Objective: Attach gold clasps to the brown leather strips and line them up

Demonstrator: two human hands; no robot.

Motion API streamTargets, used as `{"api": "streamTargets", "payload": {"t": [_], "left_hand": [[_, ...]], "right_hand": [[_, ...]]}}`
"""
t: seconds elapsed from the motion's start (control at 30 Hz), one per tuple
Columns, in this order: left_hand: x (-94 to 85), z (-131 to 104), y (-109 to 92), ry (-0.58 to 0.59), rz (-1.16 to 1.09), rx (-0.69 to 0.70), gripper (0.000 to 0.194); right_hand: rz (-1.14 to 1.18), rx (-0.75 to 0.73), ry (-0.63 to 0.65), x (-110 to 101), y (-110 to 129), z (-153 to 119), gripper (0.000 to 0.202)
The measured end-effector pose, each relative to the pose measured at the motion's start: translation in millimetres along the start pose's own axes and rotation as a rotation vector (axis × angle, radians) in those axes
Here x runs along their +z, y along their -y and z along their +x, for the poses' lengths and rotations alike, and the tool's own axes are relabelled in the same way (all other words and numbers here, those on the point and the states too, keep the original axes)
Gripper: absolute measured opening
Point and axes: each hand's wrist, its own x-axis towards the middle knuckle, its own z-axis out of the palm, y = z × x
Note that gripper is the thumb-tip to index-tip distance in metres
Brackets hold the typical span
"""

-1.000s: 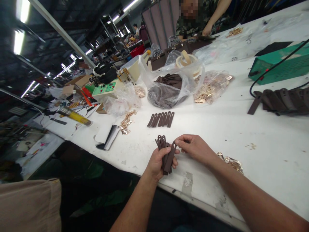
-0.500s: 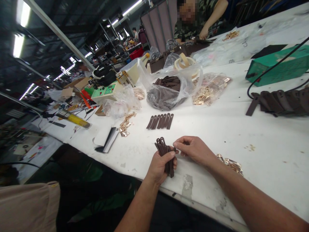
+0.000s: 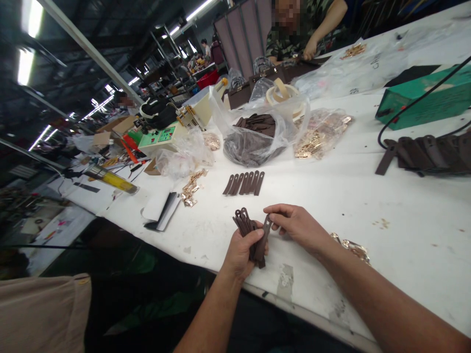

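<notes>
My left hand [image 3: 238,252] is closed around a bundle of dark brown leather tabs [image 3: 243,221], each with a rounded end and a hole, thumb pressed on top. One leather tab [image 3: 262,243] leans out from the bundle to the right. Its holed end is between the thumb and fingers of my right hand [image 3: 294,223], while its lower part stays in my left hand. Beyond both hands, several more tabs lie side by side in an overlapping row [image 3: 243,183] on the white table [image 3: 312,191]. Gold metal fittings [image 3: 352,250] lie beside my right forearm, partly hidden by it.
Behind the row stands a clear plastic bag [image 3: 253,142] of brown tabs, beside a bag of gold fittings [image 3: 312,142]. Loose gold pieces [image 3: 192,189] lie left. A green box [image 3: 423,100] and its cable are at right. A co-worker [image 3: 305,34] sits across the table.
One leather tab now stands apart from the bundle, its holed end showing at my right fingertips. The bundle in my left hand has shifted slightly left.
</notes>
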Motion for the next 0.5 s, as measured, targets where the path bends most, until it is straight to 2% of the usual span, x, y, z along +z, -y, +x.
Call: {"api": "streamTargets", "payload": {"t": [0.5], "left_hand": [[-3.1,0.6,2.9,0.024,-0.008,0.025,0.029]], "right_hand": [[0.011,0.001,0.019,-0.4,-1.6,-1.5,0.030]]}}
